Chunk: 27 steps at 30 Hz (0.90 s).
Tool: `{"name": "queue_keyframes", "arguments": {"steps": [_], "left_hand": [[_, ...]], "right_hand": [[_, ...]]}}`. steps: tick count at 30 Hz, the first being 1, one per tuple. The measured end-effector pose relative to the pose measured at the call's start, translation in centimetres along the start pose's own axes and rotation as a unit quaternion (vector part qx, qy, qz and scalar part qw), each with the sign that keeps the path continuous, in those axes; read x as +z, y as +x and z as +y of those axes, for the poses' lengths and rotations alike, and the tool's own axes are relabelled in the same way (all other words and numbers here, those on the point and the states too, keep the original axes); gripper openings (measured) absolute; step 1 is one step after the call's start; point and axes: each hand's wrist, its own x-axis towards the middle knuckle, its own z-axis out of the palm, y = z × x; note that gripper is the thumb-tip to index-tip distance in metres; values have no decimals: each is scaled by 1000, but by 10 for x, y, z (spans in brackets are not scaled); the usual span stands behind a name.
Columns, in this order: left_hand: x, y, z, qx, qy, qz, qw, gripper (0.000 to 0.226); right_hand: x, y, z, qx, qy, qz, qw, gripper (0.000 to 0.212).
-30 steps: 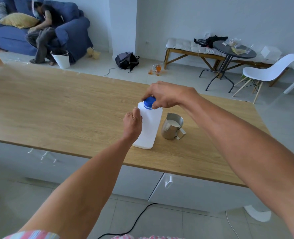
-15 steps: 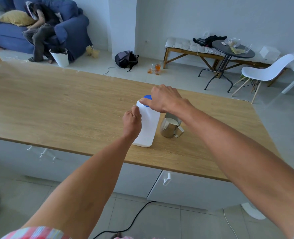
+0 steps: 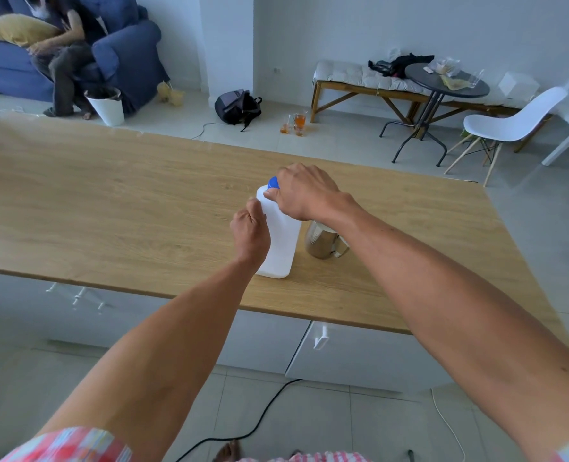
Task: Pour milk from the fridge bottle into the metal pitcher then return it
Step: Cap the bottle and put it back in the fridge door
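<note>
The white milk bottle (image 3: 281, 241) stands upright on the wooden counter (image 3: 110, 208), near its front edge. The right hand (image 3: 304, 191) is closed over the blue cap (image 3: 272, 182) on top of the bottle, covering most of it. The left hand (image 3: 250, 230) is wrapped around the bottle's side, at 9 o'clock of it. The metal pitcher (image 3: 323, 243) stands just beside the bottle, at 3 o'clock, partly hidden under the right forearm. A black cable (image 3: 260, 418) lies on the floor at 6 o'clock.
</note>
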Motion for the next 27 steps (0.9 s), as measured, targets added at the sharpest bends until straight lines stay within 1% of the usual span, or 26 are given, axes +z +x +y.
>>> {"name": "queue_keyframes", "arguments": {"steps": [3,5,9,12,14,16,18,20,21,22,23,24,25,27], "left_hand": [[0,0,-1,-3,-3,-1,1000,53],[-2,2,0,-11,5,-4,1000,56],[-4,3,1,-29,6,-26,999,60],[-5,3,2,-31,-3,-37,999,59],[-4,3,4,-34,-10,-40,999,58],[-6,5,8,-38,-21,-45,998,56],[-9,8,13,-38,-26,-47,998,53],[-13,11,21,-36,-25,-51,998,52],[-15,13,26,-34,-20,-52,998,54],[-17,15,30,-31,-15,-54,998,56],[-19,17,34,-26,-11,-55,998,58],[-22,17,37,-19,-12,-57,998,58],[-24,18,41,-12,-17,-59,998,57],[-29,18,47,-3,-33,-62,998,53]], "right_hand": [[3,-1,-3,15,-1,20,1000,39],[2,0,-3,37,15,15,999,40],[4,-4,7,55,120,6,991,48],[20,-13,16,55,168,54,983,58],[34,-19,17,93,244,111,959,65],[51,-24,15,139,334,177,915,60],[71,-30,8,188,412,207,867,50],[87,-35,-3,263,499,180,806,47],[93,-37,-9,311,531,164,771,49],[100,-39,-14,359,561,158,729,49],[106,-40,-19,395,600,159,678,47],[112,-41,-22,413,639,149,632,43],[115,-42,-27,420,674,117,596,41],[120,-43,-33,424,724,35,543,46]]}}
